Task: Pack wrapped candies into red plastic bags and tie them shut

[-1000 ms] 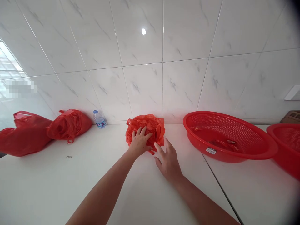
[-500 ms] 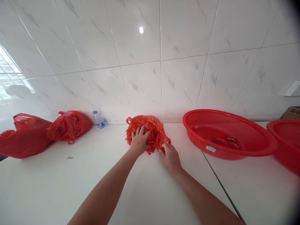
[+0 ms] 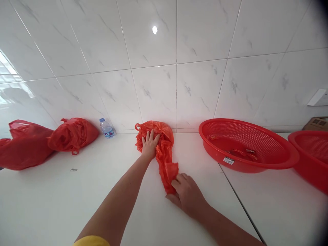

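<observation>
A crumpled red plastic bag (image 3: 165,133) lies against the tiled wall in the middle of the white tabletop. My left hand (image 3: 150,145) rests on its bunched part, fingers spread and pressing down. Closer to me, my right hand (image 3: 186,191) pinches a strip of the bag that stretches out from the bundle. The tip of that strip sticks up beside my right fingers. Whatever the bag may contain is hidden by its folds.
A small water bottle (image 3: 106,128) stands left of the bag by the wall. Further left are two filled red bags, one rounded (image 3: 77,135) and one larger (image 3: 28,147). On the right sit a wide red colander (image 3: 238,164) and a second red basket (image 3: 312,167).
My right hand has moved toward me, drawing part of the red bag out into a long strip. My left hand stays on the bundle, which sits slightly further left in view.
</observation>
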{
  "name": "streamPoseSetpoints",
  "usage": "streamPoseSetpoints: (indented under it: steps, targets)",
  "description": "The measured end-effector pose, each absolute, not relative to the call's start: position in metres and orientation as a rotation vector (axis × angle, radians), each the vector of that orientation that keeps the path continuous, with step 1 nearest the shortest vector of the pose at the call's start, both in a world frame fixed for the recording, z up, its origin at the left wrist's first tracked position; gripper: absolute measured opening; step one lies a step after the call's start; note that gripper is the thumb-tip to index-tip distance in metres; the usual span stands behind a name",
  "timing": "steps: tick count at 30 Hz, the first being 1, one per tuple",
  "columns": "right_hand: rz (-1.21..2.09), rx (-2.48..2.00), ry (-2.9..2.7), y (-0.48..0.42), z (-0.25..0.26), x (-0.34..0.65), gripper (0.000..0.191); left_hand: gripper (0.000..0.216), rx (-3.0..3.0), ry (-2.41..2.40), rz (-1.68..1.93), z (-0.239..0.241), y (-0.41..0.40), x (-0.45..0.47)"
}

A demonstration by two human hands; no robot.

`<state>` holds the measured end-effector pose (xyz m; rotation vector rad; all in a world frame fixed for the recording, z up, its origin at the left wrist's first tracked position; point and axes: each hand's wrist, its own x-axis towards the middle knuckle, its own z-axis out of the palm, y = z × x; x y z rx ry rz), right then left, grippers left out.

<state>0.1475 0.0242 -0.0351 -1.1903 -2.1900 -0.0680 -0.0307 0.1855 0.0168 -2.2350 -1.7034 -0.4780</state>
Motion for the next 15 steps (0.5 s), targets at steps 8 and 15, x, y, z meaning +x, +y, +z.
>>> streamPoseSetpoints:
  steps: [8,15]
  targets:
    - [-0.118,-1.3,-2.015,0.048,-0.016,0.172,0.021,0.052,-2.203,-1.242,-0.821,0.011,0.111,-0.044]
    - [-0.266,-1.441,-1.848,0.064,-0.029,0.186,0.032,0.011,-2.597,-0.968,-0.788,-0.013,0.069,-0.052]
